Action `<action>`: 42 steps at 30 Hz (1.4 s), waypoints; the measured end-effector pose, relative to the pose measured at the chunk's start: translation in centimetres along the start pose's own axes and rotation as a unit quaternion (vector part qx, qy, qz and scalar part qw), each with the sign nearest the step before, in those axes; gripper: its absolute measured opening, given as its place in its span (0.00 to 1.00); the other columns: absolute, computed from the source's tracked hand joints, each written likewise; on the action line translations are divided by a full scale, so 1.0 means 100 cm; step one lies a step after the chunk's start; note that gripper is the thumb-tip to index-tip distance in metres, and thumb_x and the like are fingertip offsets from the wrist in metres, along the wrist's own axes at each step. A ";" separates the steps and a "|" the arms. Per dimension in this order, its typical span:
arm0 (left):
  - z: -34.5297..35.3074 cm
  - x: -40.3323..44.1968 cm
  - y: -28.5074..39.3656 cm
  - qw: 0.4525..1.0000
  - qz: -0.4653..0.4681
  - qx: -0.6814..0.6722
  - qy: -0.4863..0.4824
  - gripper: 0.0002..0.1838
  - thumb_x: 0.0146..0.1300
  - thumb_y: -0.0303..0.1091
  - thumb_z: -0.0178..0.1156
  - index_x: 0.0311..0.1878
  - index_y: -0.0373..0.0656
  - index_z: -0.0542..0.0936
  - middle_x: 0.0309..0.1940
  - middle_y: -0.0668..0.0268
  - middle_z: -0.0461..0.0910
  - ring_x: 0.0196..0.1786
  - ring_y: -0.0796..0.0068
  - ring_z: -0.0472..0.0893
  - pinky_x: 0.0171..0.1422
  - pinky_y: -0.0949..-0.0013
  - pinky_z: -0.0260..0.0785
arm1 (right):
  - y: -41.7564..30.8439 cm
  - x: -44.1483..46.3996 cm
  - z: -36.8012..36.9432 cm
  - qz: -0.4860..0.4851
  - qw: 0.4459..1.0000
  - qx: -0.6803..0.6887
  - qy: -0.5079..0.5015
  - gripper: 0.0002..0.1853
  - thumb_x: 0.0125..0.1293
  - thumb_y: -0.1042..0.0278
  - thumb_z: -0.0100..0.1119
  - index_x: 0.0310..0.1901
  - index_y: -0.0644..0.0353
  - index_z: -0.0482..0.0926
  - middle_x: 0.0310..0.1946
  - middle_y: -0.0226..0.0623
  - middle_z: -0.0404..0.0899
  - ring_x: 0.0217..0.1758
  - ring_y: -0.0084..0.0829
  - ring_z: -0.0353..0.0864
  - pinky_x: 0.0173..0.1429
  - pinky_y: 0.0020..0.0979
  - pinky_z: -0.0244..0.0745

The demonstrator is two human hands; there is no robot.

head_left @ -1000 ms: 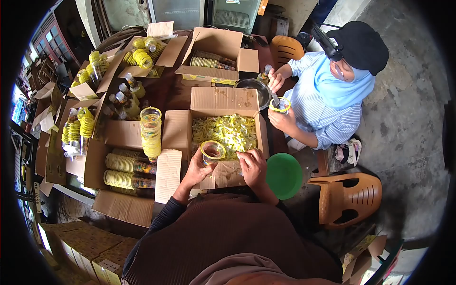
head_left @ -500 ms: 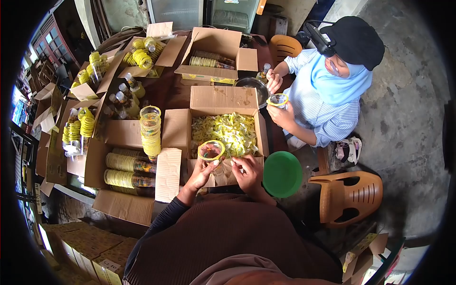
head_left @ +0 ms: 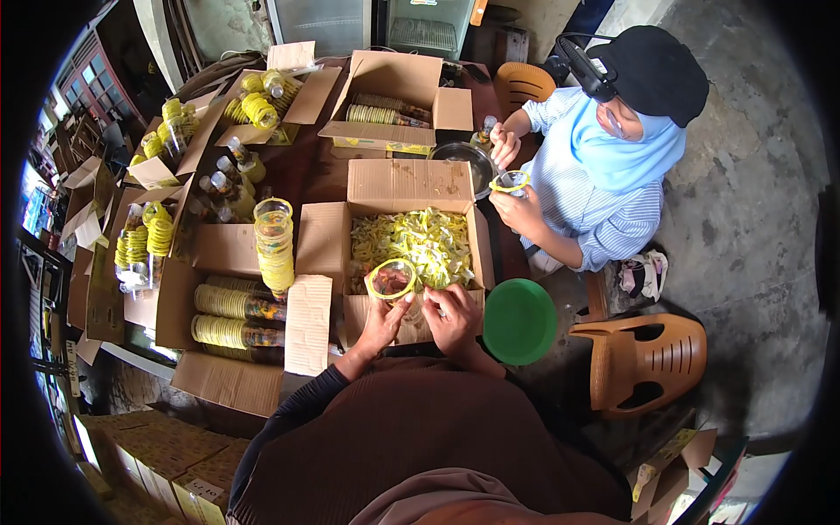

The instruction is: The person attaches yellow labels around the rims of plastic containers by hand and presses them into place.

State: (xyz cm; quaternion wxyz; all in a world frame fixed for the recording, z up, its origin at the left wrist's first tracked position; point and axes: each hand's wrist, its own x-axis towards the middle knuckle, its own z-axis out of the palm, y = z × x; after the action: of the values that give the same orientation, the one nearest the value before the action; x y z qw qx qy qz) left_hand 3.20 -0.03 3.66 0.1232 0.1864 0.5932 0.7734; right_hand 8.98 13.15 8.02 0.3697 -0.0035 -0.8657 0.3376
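Observation:
A clear plastic cup (head_left: pixel 392 280) with a yellow rim is in my left hand (head_left: pixel 382 322), its mouth tilted up toward me. Close to its right side, my right hand (head_left: pixel 452 319) has its fingers pinched together; what they hold, if anything, is too small to make out. Both hands are over the near edge of a cardboard box (head_left: pixel 411 181) filled with yellow and whitish strips (head_left: pixel 429 245). A tall stack of yellow-rimmed cups (head_left: pixel 276 245) stands left of that box.
Across the right corner, a co-worker (head_left: pixel 595 175) holds another yellow-rimmed cup (head_left: pixel 510 181) and a tool. A green basin (head_left: pixel 520 321) and an orange chair (head_left: pixel 647 363) are at the right. Boxes of stacked cups (head_left: pixel 232 302) and bottles (head_left: pixel 232 179) are on the left.
My left hand and its cup have moved slightly right and nearer my body. My right hand has shifted left, close to the cup. The co-worker's cup has moved a little.

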 end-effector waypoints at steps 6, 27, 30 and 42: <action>-0.005 0.000 -0.004 0.998 -0.047 0.000 -0.046 0.25 0.70 0.28 0.58 0.65 0.43 0.58 0.56 0.63 0.70 0.60 0.74 0.71 0.65 0.68 0.65 | 0.001 0.006 0.000 0.089 0.994 0.045 -0.042 0.09 0.54 0.79 0.67 0.38 0.62 0.82 0.29 0.38 0.76 0.31 0.36 0.80 0.32 0.35 0.75; -0.006 0.000 -0.001 0.992 -0.072 -0.056 -0.091 0.31 0.69 0.26 0.58 0.69 0.43 0.54 0.60 0.62 0.68 0.65 0.72 0.68 0.66 0.68 0.64 | 0.019 0.011 0.000 0.137 0.984 0.096 -0.065 0.10 0.56 0.81 0.66 0.41 0.65 0.82 0.31 0.41 0.77 0.28 0.32 0.81 0.30 0.28 0.77; -0.014 0.009 -0.004 0.996 -0.011 0.017 -0.092 0.32 0.69 0.28 0.58 0.71 0.42 0.52 0.61 0.62 0.68 0.64 0.73 0.68 0.66 0.68 0.64 | 0.016 0.010 -0.001 0.162 0.978 0.129 -0.034 0.10 0.56 0.81 0.66 0.41 0.66 0.82 0.31 0.41 0.77 0.28 0.31 0.81 0.30 0.27 0.78; -0.011 -0.001 -0.014 0.993 -0.060 -0.007 -0.099 0.32 0.69 0.27 0.59 0.68 0.43 0.51 0.58 0.61 0.69 0.61 0.72 0.71 0.63 0.67 0.66 | 0.013 0.013 0.002 0.128 0.987 0.080 -0.053 0.09 0.56 0.81 0.65 0.40 0.65 0.82 0.32 0.40 0.79 0.29 0.32 0.82 0.30 0.27 0.77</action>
State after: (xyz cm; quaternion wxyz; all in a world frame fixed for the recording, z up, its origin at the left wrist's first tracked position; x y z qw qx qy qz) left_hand 2.77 -0.67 2.09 0.2293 0.2251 0.5828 0.7464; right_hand 7.64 14.36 7.97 0.2763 -0.0666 -0.8466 0.4500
